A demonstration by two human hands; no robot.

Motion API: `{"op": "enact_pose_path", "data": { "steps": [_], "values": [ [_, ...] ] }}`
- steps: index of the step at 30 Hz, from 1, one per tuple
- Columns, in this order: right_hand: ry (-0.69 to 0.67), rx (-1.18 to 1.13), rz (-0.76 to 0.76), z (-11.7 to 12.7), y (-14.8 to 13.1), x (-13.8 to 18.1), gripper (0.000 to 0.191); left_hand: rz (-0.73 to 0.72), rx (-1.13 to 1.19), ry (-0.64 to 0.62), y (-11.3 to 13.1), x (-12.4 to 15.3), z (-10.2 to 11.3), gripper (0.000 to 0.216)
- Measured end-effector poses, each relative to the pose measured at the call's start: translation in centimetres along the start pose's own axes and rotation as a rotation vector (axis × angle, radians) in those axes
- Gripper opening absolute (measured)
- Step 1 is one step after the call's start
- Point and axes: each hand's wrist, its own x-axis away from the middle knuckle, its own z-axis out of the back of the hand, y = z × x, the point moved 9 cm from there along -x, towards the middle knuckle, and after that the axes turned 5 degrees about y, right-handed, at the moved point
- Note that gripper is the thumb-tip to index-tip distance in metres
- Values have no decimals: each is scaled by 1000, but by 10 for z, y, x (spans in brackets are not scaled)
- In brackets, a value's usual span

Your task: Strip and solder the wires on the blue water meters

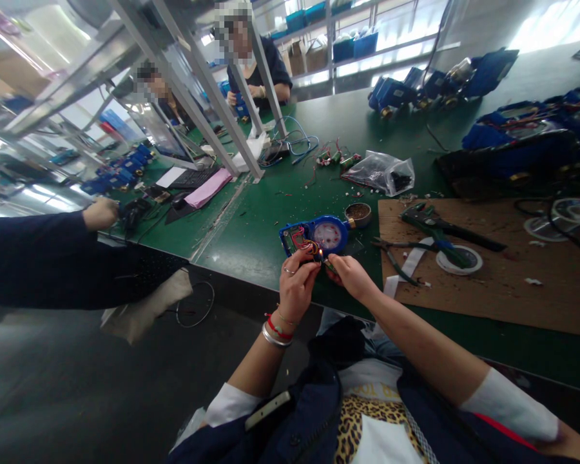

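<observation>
A blue meter (329, 233) lies on the green tabletop (251, 225), close to its front edge, with the round dial side facing up and a brass fitting (351, 223) at its right end. From the open compartment at its left part come thin coloured wires (310, 247). The left hand (296, 287) is just in front of this compartment; its grip is nearly closed, thumb and fingers pinched together at the wires. The right hand (350, 274) is closed around a small green object (330, 265), and a small bright flame (321, 253) shows between the two hands.

Just behind the brass fitting stands a small round bowl (359, 215). To the right there is a cardboard sheet (493, 283), which carries a pair of pliers (395, 261), a green hand tool (428, 222) and a white roll (457, 260). Farther back lies a clear plastic bag (381, 171), and more blue meters (435, 84) stand beyond it. At the far left, the dark sleeve (33, 258) of another person reaches over the tabletop.
</observation>
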Motion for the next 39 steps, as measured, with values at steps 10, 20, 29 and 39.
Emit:
{"op": "enact_pose_path", "data": {
  "steps": [10,20,29,39],
  "values": [
    [39,0,2,2,3,-1,51,-7,-17,0,0,0,0,11],
    [46,-25,-6,3,2,0,50,-26,-12,-6,0,1,0,12],
    [83,-116,8,7,-9,6,56,-25,-23,6,0,1,0,12],
    [352,25,207,32,-44,21,39,73,-153,169,10,-2,-1,7]
  ]
}}
